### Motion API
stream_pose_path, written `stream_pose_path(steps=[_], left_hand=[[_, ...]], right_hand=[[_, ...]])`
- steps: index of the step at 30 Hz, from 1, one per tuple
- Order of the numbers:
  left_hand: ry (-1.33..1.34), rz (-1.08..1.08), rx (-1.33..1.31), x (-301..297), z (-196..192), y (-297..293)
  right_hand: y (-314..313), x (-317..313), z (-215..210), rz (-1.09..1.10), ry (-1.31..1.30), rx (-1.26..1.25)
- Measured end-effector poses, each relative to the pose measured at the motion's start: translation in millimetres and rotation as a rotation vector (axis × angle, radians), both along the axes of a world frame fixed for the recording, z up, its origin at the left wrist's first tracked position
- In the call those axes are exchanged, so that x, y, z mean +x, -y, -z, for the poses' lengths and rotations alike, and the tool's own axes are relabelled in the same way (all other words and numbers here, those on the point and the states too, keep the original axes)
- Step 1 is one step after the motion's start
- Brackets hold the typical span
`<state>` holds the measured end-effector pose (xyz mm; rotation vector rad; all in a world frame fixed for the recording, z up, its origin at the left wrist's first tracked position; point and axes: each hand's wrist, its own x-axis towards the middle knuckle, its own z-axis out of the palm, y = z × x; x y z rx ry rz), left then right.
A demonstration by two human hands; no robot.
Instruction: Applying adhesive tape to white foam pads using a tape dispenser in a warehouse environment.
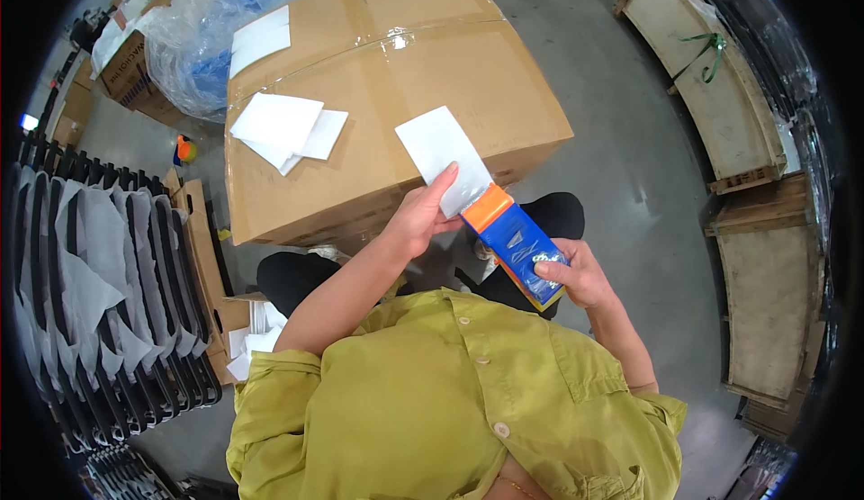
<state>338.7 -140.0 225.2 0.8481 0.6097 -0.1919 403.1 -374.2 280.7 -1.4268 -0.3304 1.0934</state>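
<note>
My left hand pinches a flat white sheet or packet, thumb on top and fingers beneath. Its lower end meets the orange end of a slim blue box; whether it goes inside I cannot tell. The box's other end is gripped by my right hand, with the thumb across its face. Both hands are above my lap, at the near edge of a large taped cardboard carton. Several white papers lie overlapping on the carton's top, left of my hands. A further white sheet is at its far left edge.
On the left stands a row of black frames with grey sheets between them. An open carton with white papers sits by my left side. Blue plastic-wrapped goods are behind the carton; wooden crates line the right.
</note>
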Motion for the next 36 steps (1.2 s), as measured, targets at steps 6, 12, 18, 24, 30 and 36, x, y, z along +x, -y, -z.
stream_pose_path(steps=[6,12,18,24,30,36], left_hand=[[0.134,-0.264,-0.004,23,-3,15],[0.079,-0.353,0.020,30,-19,4],[0.197,-0.210,0.112,22,-44,7],[1.037,0.113,1.230,-16,-46,66],[1.149,-0.155,1.738,-50,-114,8],[-0.098,-0.345,2.440,-86,-142,-188]], right_hand=[[9,-16,-2,-0.030,0.033,-0.059],[35,-34,-10,0.009,0.206,-0.149],[35,-31,-6,0.064,-0.008,-0.027],[27,-16,36,0.234,-0.272,0.116],[0,-48,42,0.579,-0.171,0.139],[18,-14,88,0.322,-0.480,-0.026]])
